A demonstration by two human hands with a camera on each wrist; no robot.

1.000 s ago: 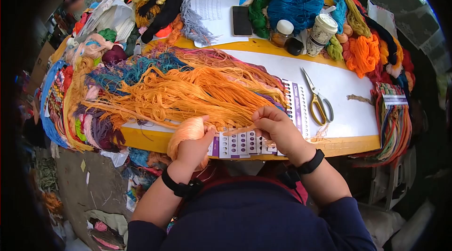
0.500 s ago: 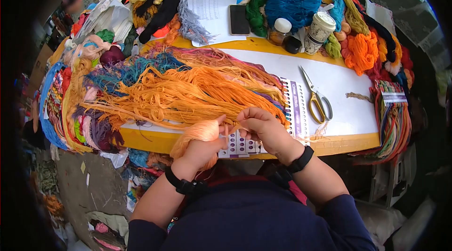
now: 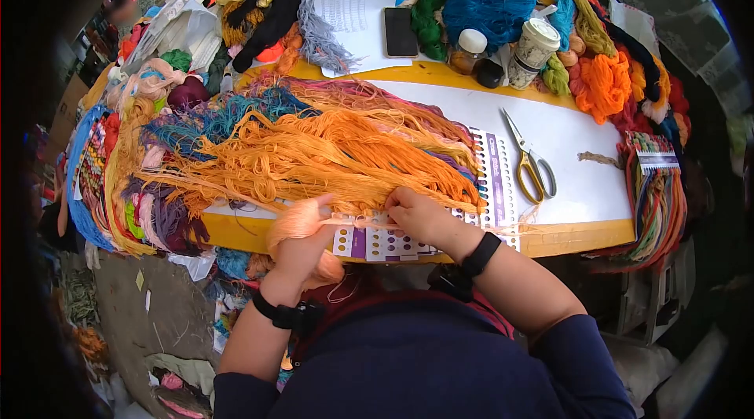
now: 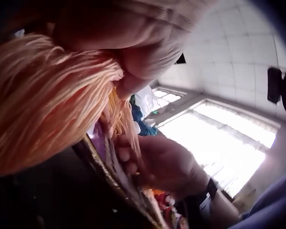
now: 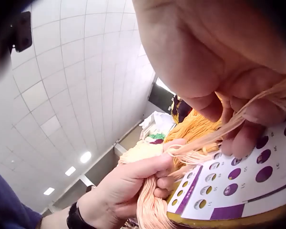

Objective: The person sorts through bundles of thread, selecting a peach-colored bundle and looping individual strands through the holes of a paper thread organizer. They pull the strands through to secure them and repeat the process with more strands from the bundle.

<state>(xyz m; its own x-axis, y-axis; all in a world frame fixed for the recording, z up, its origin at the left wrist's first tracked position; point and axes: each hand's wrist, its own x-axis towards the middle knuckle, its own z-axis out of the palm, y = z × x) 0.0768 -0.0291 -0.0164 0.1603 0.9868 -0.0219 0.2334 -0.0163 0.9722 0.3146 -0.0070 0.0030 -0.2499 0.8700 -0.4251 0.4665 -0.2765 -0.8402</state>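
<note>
My left hand point(image 3: 301, 252) holds a peach thread skein point(image 4: 43, 105) at the table's front edge, its loops bulging around the fingers. From it, a thin bundle of peach strands point(image 5: 212, 138) runs across to my right hand point(image 3: 424, 219), whose thumb and fingers pinch it in the right wrist view. A small loop shows in the strands near the left fingertips. Beneath the strands lie white and purple thread cards point(image 5: 250, 179) with rows of holes. Just beyond both hands spreads a large heap of orange thread point(image 3: 314, 156).
Scissors point(image 3: 530, 168) lie right of an upright-lying punched card point(image 3: 496, 183) strung with threads. A phone point(image 3: 401, 32), a jar point(image 3: 469, 50) and a patterned cup point(image 3: 536, 54) stand at the back. Coloured skeins point(image 3: 605, 89) line the table's sides.
My hands came closer together, then parted: the left moved left with the skein while the right shifted slightly left. The peach strands now stretch between them over the cards.
</note>
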